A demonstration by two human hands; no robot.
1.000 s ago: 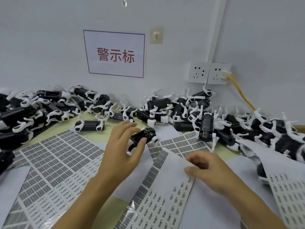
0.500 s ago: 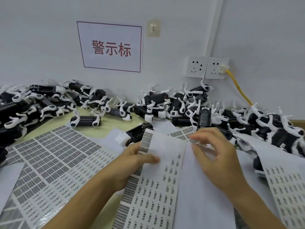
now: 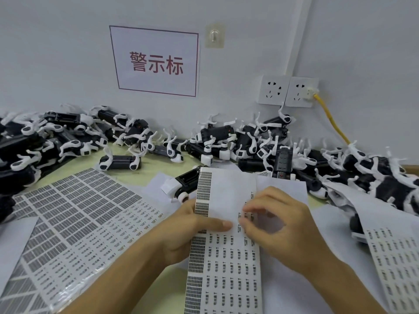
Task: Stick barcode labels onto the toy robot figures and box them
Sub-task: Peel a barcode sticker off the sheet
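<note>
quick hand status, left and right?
Left hand: grips the white barcode label sheet, thumb on top.
Right hand: fingertips pinch at a small label on that sheet; whether one is lifted cannot be told.

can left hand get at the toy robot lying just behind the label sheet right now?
Probably not at once: the left hand is busy holding the label sheet, which stands between it and the toy robot. Nothing else blocks it; letting go would likely free a short path.

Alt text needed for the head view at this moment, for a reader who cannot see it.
A left hand holds a label sheet while the right hand picks at a label on it. One toy robot figure lies just behind the sheet; piles of black-and-white figures line the wall.
</note>
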